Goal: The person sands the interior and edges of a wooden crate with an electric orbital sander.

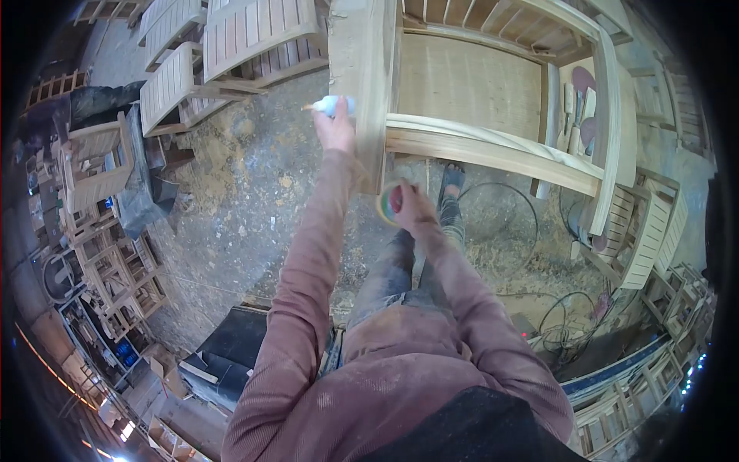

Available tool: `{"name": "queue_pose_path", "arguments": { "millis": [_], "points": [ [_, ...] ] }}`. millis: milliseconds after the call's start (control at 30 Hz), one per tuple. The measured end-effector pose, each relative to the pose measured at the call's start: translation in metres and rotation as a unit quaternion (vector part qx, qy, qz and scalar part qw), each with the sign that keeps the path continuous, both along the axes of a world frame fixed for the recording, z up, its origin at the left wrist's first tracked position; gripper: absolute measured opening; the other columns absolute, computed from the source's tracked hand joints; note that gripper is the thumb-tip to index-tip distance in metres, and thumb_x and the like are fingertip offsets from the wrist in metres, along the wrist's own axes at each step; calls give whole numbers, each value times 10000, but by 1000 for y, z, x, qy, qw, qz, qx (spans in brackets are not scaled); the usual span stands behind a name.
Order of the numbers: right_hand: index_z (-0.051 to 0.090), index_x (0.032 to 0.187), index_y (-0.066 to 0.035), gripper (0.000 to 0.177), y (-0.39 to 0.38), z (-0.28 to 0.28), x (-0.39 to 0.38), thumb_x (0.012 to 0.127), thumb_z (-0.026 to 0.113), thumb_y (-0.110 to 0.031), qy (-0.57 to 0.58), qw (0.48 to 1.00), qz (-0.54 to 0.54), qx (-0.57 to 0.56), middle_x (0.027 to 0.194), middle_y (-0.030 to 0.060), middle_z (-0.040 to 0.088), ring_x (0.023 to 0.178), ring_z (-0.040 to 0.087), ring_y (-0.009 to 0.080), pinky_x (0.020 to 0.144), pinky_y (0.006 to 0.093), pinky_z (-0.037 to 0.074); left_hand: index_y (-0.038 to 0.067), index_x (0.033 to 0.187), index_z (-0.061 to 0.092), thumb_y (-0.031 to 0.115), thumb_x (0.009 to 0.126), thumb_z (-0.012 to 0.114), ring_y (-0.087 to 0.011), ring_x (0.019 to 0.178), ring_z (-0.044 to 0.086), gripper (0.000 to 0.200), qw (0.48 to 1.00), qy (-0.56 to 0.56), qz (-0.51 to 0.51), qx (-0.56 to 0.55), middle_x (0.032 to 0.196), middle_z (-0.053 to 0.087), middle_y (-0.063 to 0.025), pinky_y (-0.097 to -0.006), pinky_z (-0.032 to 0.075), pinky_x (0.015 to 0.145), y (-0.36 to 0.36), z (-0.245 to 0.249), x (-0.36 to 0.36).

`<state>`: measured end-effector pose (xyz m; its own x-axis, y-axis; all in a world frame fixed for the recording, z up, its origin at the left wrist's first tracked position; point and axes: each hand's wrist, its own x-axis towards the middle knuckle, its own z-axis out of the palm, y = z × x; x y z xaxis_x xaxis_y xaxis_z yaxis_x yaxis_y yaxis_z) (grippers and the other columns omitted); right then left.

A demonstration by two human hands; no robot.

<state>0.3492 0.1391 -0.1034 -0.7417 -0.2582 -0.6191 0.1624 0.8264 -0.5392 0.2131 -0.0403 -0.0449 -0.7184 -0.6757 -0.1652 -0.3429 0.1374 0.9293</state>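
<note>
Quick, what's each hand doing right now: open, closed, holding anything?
Left hand: closed on a pale blue bottle.
Right hand: closed on a round red and green object; what it is cannot be told.

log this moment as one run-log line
left hand: holds pale blue bottle against wooden chair frame | right hand: holds round green-rimmed disc, lower on same frame | below: sawdust-covered floor

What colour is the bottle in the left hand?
Pale blue, that small plastic bottle; head view.
</note>
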Motion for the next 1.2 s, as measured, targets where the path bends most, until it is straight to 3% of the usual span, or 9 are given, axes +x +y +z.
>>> {"name": "queue_pose_path", "arguments": {
  "millis": [67,133,200,333,467,933,1000,1133,1200],
  "points": [
    [387,1223,-206,661,27,7,13,648,714,-201,13,999,-24,17,1146,190,459,984,562,376,813,445,490,-10,1134,449,243,827,620,-362,886,602,433,993,-113,-16,26,926,627,-204,-417,460,784,3,30,29],
    [384,1217,-208,675,47,14,17,635,724,-183,31,998,-51,30,1156,183,461,974,570,369,802,433,498,24,1131,464,234,820,618,-358,824,612,405,983,-128,-115,-68,860,647,-156,-406,477,741,-25,-104,76],
    [397,1199,-209,687,61,22,17,606,740,-145,31,991,-95,88,1165,165,466,985,569,360,792,425,504,45,1181,464,245,807,635,-340,929,583,457,963,-144,-182,134,973,625,-158,-383,457,809,-15,-149,116],
    [392,1203,-212,700,75,20,20,601,742,-138,25,985,-131,112,1171,160,465,1004,559,363,794,429,502,50,1191,466,239,799,639,-333,960,568,468,963,-144,-209,89,1008,609,-160,-390,448,824,4,-161,152],
    [385,1207,-215,708,79,22,24,601,742,-136,40,986,-133,97,1175,166,462,996,559,374,795,435,500,58,1205,470,230,789,644,-324,1001,548,483,961,-145,-235,27,1056,587,-163,-399,435,846,17,-192,124],
    [381,1217,-220,690,60,18,25,626,736,-178,35,993,-86,68,1198,167,447,989,560,381,798,437,495,82,1249,480,203,755,661,-293,1134,481,540,912,-142,-339,-180,1212,516,-173,-428,395,915,22,-239,140],
    [368,1239,-226,722,57,22,20,627,744,-159,2,993,-76,91,1147,134,447,1033,545,340,824,418,487,71,1284,451,188,727,664,-329,1188,422,608,941,-156,-277,-112,1229,507,-176,-436,324,985,22,-250,141],
    [380,1236,-220,717,54,17,16,622,746,-160,-1,994,-78,75,1161,139,441,1051,535,333,838,413,481,54,1294,439,210,747,657,-323,1176,436,609,931,-181,-307,-78,1236,509,-150,-435,322,990,26,-184,135],
    [400,1224,-203,684,44,17,6,629,733,-160,29,995,-78,49,1179,153,436,1062,524,344,846,417,478,53,1273,458,218,751,683,-292,1156,447,592,960,-97,-256,63,1197,526,-131,-408,328,989,24,-171,141]
  ]
}}
